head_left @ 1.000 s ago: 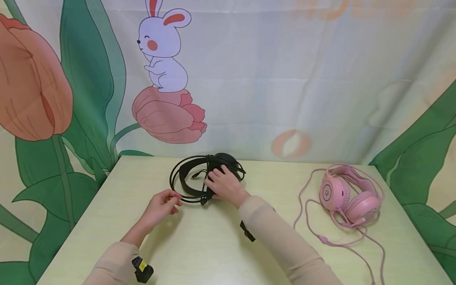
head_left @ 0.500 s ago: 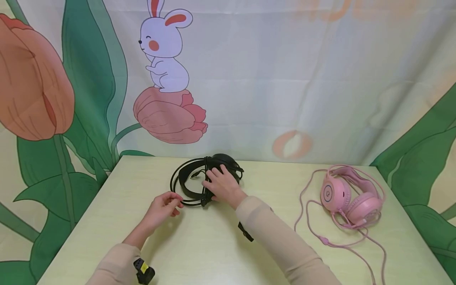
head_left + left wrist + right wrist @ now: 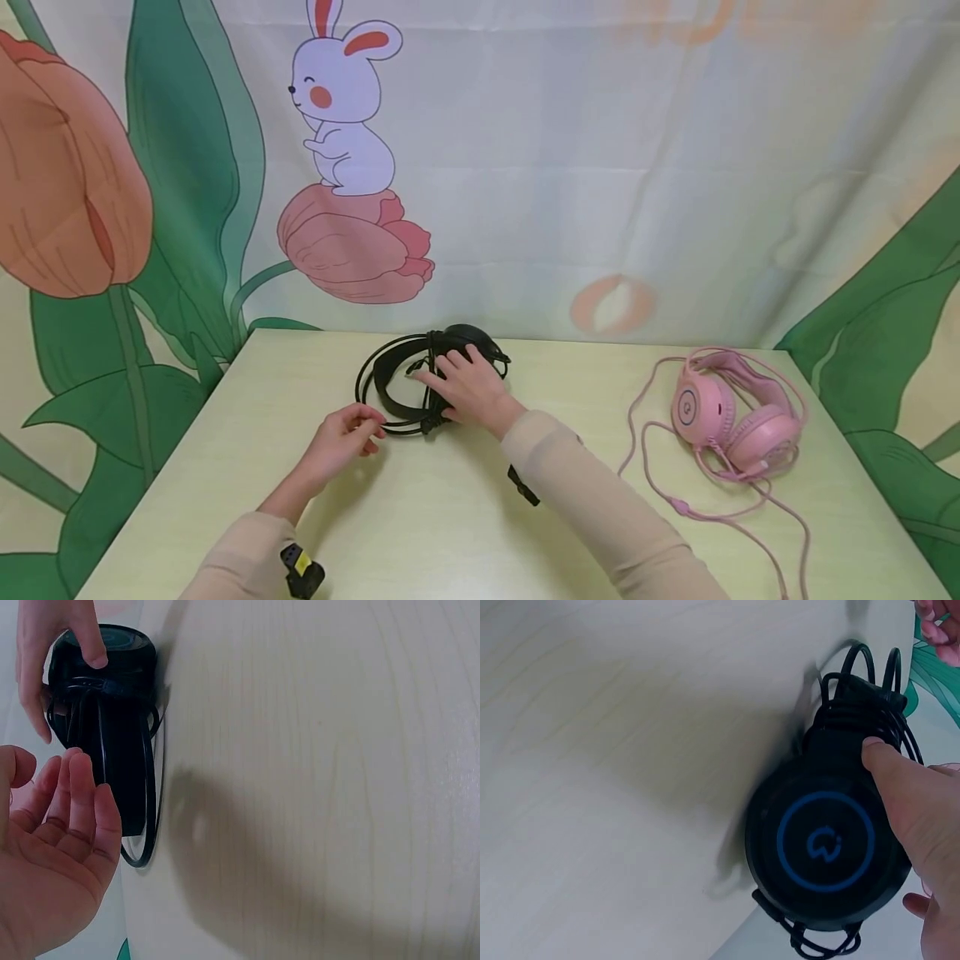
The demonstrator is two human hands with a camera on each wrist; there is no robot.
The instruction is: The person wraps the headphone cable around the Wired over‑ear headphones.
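Observation:
Black headphones [image 3: 402,410] with their cable wound round them lie near the table's back edge in the head view. My right hand [image 3: 472,390] grips them at the ear cup end, fingers spread over the top. In the right wrist view its thumb presses beside an ear cup [image 3: 825,841] marked with a blue ring. My left hand [image 3: 343,442] is beside the near left of the cable loop [image 3: 363,385]. The left wrist view shows its fingers [image 3: 81,802] loosely bent, with a gap to the thumb and nothing seen held. Whether the fingertips touch the cable I cannot tell.
Pink headphones [image 3: 705,407] stand at the right side of the table [image 3: 465,525], their pink cable [image 3: 723,518] trailing toward the front edge. A printed curtain [image 3: 525,167] with a rabbit and tulips hangs right behind the table.
The black headphones have shifted slightly left and toward me under the right hand. One right-hand digit now stretches further left across the loop. The left hand has hardly moved.

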